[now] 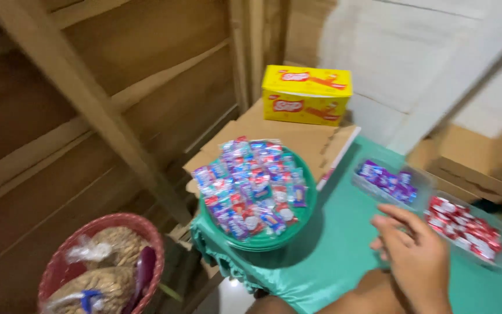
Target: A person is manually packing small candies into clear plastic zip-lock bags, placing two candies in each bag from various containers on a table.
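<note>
1. One hand [416, 256] shows at the lower right of the frame, fingers [399, 218] loosely spread and holding nothing, resting on the green worktop [332, 256]. Which hand it is cannot be told; no other hand is in view.
2. Just beyond the fingers lie two clear trays: purple sweets [387, 180] at centre right, red sweets [466, 227] at the right edge. A careless sweep of the hand could push either tray along the smooth cloth and spill it.
3. The green bowl [306, 212] at centre is heaped with wrapped sweets [251, 186] and sits near the worktop's left edge; a tug on the cloth could tip it.
4. The yellow box [306, 96] stands on cardboard [297, 139] at upper centre, well apart from the hand.
5. The red basket [59, 270] of bagged goods sits at lower left, below the worktop.
</note>
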